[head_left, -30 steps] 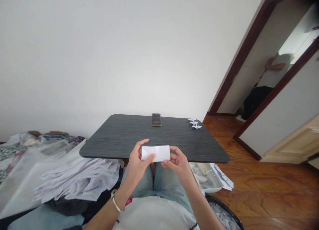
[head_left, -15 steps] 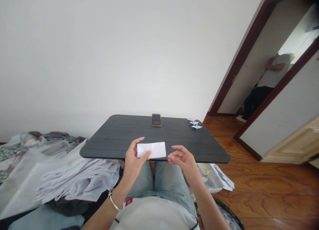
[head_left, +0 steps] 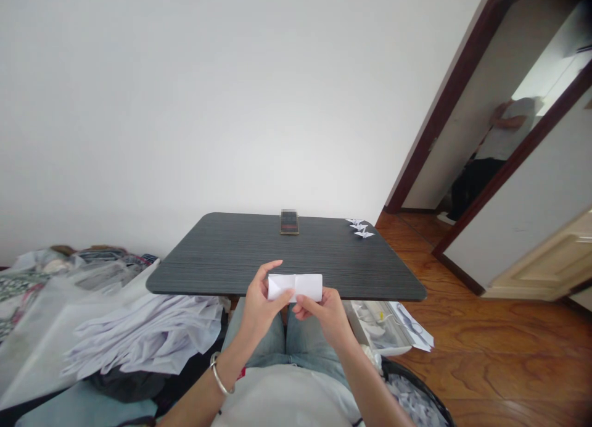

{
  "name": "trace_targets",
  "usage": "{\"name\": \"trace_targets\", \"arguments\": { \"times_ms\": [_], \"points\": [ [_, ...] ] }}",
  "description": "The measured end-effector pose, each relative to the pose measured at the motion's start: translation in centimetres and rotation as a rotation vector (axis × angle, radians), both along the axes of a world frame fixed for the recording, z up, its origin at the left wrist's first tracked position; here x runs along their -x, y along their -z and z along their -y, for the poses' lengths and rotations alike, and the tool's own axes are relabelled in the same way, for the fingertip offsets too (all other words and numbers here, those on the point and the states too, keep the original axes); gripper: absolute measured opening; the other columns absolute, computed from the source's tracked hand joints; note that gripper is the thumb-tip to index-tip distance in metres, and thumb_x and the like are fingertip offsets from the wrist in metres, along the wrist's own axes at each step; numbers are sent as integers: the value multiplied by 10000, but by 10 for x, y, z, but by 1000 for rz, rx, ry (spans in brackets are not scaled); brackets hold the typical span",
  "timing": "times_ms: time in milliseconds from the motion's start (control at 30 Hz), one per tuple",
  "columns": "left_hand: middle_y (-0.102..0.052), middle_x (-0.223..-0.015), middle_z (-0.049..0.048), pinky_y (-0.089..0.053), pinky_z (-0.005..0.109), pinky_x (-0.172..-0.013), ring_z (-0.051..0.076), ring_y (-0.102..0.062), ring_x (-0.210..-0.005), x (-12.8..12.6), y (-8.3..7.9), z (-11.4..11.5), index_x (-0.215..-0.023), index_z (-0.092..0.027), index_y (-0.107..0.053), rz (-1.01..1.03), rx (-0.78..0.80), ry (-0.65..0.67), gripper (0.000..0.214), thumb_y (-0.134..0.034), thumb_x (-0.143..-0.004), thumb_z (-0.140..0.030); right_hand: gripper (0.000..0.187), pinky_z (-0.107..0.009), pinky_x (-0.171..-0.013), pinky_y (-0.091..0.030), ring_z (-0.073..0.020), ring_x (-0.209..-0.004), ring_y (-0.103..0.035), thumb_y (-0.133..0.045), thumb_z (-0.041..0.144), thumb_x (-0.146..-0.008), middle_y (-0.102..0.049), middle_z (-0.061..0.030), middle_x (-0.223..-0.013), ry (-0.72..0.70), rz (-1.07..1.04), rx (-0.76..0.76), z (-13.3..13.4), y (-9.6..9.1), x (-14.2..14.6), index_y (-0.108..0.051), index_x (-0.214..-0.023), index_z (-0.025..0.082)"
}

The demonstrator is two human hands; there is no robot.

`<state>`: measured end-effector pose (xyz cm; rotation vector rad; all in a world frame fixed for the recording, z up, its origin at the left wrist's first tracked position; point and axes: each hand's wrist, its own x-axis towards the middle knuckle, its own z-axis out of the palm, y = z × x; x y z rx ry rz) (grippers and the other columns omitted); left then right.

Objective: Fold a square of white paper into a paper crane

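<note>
A folded piece of white paper (head_left: 305,284), a narrow rectangle with a crease near its middle, is held at the near edge of the dark table (head_left: 222,254). My left hand (head_left: 261,300) grips its left part, thumb on the front and index finger stretched out above. On the right side my right hand (head_left: 326,313) pinches the lower edge, its thumb close to the left thumb. The fingers behind the paper are partly hidden. Several small folded paper cranes (head_left: 363,231) stand in a row at the table's far right corner.
A phone (head_left: 289,222) leans at the table's back edge by the white wall. Piled white cloth (head_left: 148,334) lies at the left. To the right are an open box (head_left: 383,328) and a black-rimmed bin (head_left: 416,393) of paper scraps. A person (head_left: 494,143) is beyond the doorway.
My right hand has come left from beside the paper and now grips it. The paper and my left hand have shifted right and slightly down.
</note>
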<state>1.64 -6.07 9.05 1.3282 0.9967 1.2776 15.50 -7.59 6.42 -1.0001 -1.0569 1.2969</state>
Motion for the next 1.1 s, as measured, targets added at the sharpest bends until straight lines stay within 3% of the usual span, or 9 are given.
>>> {"name": "trace_targets", "arguments": {
  "times_ms": [167,633,933,1100],
  "points": [
    [-601,-731,-24,-441,198,-560,114,-562,-615,3,5,-3,-1177,-157,-428,2,12,133,630,-689,-605,-188,203,-221,-441,-484,-117,-402,-563,-717,322,-630,-658,-21,-497,21,-18,-19,-1,1,0,-661,-583,132],
    [-638,-716,-8,-472,225,-608,125,-613,-630,8,11,-6,-1253,-150,-343,77,102,214,741,-713,-614,-206,191,-231,-441,-491,-127,-408,-569,-693,312,-650,-662,-31,-505,64,22,-14,0,0,-1,-661,-594,132],
    [-584,-557,-78,-469,228,-594,106,-596,-529,21,7,-10,-1280,-135,-313,54,126,166,777,-713,-617,-196,252,-238,-450,-504,-139,-423,-592,-710,365,-653,-671,-47,-513,98,41,-24,-3,4,-9,-659,-576,130],
    [-595,-550,-64,-452,233,-588,117,-588,-536,28,6,-11,-1285,-131,-328,45,99,137,756,-707,-638,-223,274,-245,-453,-507,-142,-425,-592,-714,382,-649,-671,-53,-513,122,48,-35,-3,3,-11,-657,-562,129]
  ]
}}
